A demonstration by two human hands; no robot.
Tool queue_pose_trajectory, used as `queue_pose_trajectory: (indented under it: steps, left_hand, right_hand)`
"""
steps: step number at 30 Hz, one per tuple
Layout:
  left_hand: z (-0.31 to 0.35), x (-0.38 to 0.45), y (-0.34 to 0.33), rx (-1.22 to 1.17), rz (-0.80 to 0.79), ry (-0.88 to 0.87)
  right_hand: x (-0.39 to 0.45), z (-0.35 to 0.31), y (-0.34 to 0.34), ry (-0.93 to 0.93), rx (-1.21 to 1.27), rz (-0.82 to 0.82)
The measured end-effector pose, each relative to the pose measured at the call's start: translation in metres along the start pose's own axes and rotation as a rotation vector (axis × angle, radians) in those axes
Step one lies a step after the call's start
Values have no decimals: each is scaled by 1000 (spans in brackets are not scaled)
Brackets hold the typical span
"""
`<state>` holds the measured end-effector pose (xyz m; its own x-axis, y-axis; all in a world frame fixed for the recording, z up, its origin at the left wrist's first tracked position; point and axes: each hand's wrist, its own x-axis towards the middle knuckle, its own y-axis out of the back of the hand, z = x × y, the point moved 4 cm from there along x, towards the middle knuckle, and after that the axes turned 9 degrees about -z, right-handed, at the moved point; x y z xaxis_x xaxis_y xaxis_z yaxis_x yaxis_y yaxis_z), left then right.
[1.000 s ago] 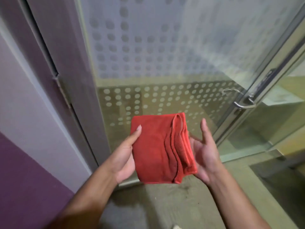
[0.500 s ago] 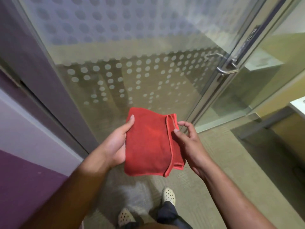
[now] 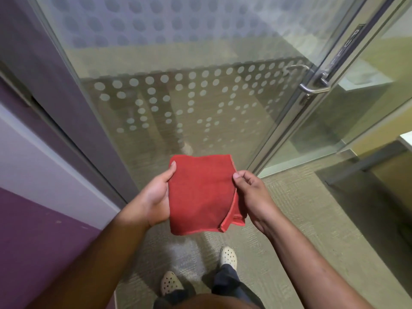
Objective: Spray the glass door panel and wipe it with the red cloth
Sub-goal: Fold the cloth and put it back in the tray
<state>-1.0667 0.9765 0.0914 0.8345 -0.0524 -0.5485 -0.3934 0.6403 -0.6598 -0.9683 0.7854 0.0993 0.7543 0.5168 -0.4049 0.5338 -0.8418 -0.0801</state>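
A folded red cloth [image 3: 200, 192] hangs between both hands in front of the glass door panel [image 3: 178, 63], which carries a band of frosted dots. My left hand [image 3: 156, 197] supports the cloth's left edge from below with the thumb on top. My right hand [image 3: 252, 192] pinches the cloth's right folded edge. Both hands are a short way off the glass. No spray bottle is in view.
A metal lever handle [image 3: 312, 86] sits on the door frame at right. A purple and white wall [image 3: 33, 175] runs along the left. Carpet floor [image 3: 312, 219] lies below, with my two feet in perforated clogs [image 3: 228, 256] near the bottom.
The view has tilted down, so my feet now show. My right hand closed from open fingers onto the cloth's right edge. The cloth lies flatter and more squared.
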Motion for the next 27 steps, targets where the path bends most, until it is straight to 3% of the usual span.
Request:
queue_pose_trajectory:
  steps: [5,7,11,14,20,24,27]
  left_hand:
    - [-12,6,-3,-78,-144,-20]
    - [-26,12,-6,-105,-112,-17]
    - [-65,33,-46,-226,-394,-61]
    - [-80,49,-59,-216,-218,84]
    - [-84,102,-104,-227,-84,41]
    - [-107,138,-151,-24,-95,148]
    - [-128,168,-187,62,-113,199]
  right_hand:
    - [-4,6,11,20,50,35]
    - [-8,5,13,36,125,3]
    - [-5,11,33,-20,153,24]
    - [-12,15,63,-134,200,54]
    - [-27,9,145,-114,316,55]
    - [-39,21,209,-153,293,135]
    - [-49,19,258,-120,113,207]
